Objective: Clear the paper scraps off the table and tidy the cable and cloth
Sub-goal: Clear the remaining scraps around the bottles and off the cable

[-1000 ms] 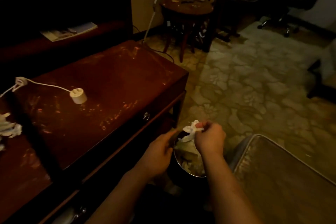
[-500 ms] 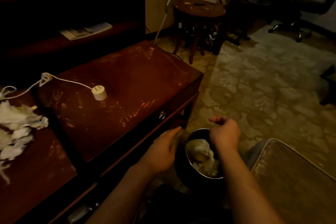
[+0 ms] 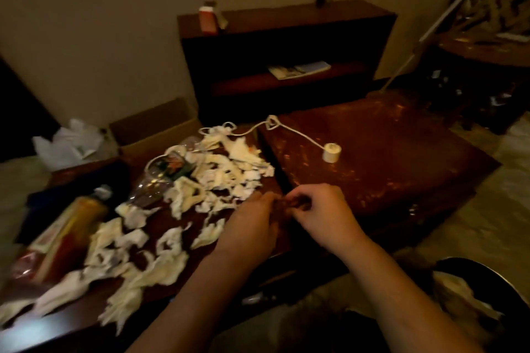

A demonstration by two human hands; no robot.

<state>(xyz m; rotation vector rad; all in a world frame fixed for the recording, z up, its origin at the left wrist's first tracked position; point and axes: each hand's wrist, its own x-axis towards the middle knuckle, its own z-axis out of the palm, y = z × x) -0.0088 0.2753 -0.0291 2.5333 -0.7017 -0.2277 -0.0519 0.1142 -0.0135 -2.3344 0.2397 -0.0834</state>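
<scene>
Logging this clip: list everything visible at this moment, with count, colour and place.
left table: one, red-brown, under scraps
right table: one, red-brown, beside it
paper scraps: many, white, across the left table
cable: one, white, from scraps onto right table
glass: one, clear, lying among scraps
bottle: one, amber, lying at far left
box: one, brown cardboard, behind left table
bag: one, white, left of box
shelf unit: one, dark, against wall
magazine: one, pale, on its shelf
bin: one, dark, lower right, paper inside
left hand: one, bare, fingers curled, meeting the right hand near the tables' gap
right hand: one, bare, fingers curled likewise
</scene>
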